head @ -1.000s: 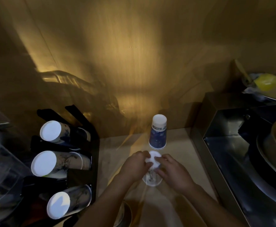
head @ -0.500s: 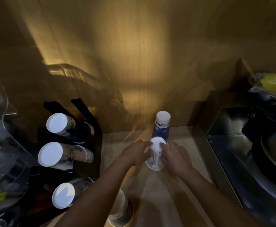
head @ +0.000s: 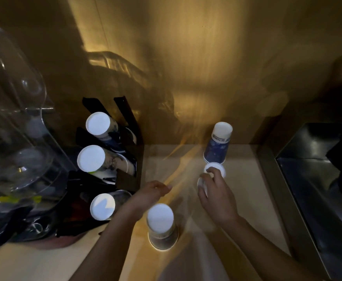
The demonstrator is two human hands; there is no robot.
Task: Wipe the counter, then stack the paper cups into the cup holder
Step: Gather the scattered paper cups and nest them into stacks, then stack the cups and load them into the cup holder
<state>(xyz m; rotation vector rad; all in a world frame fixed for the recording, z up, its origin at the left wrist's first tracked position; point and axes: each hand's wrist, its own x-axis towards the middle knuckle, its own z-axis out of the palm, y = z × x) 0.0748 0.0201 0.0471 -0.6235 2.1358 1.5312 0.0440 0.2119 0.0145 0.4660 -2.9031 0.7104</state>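
My right hand (head: 213, 192) grips a white upside-down paper cup (head: 217, 170) on the beige counter (head: 241, 191), just in front of a blue patterned upside-down cup (head: 216, 148) near the wall. My left hand (head: 153, 192) hovers to the left of it with fingers loosely curled and nothing in it. Another upside-down cup stack (head: 162, 227) stands on the counter near my left forearm. The black cup holder (head: 125, 138) at the left carries three rows of cups lying on their sides, white bottoms toward me: top (head: 98, 124), middle (head: 92, 159), bottom (head: 103, 205).
A clear plastic dome container (head: 14, 128) stands at far left. A steel sink (head: 318, 179) lies to the right of the counter. A wooden wall (head: 186, 67) closes the back. Dark clutter sits below the cup holder.
My left hand has let go of the white cup and drawn back to the left. The right hand alone stays on the cup. The view has shifted, bringing the near cup stack fully into sight.
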